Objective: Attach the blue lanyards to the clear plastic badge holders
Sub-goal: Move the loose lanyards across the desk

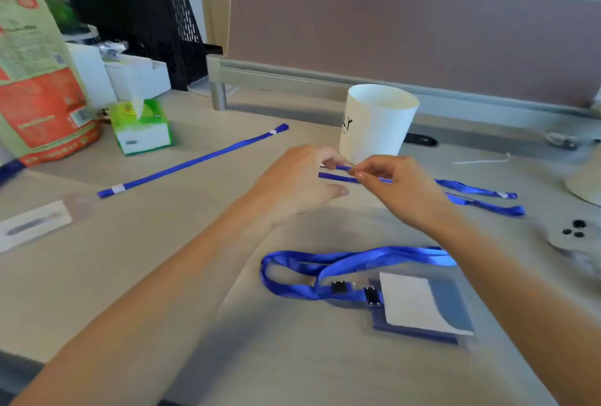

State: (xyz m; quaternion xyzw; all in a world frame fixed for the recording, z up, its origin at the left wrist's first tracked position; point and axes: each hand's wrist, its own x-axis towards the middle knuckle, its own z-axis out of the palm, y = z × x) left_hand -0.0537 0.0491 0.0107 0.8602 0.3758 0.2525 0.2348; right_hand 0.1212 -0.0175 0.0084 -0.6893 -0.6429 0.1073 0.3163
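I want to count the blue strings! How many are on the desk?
3, maybe 4. One lanyard lies straight at left, one is held by both hands at centre, though its two strands may be separate lanyards, and one is near, clipped to a badge holder.

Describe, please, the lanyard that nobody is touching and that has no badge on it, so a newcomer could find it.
Start at the green tissue box on the desk's left side. Just in front of it, a blue lanyard lies stretched out straight, running diagonally. Unlike the others, it lies alone, away from both hands and with no holder attached.
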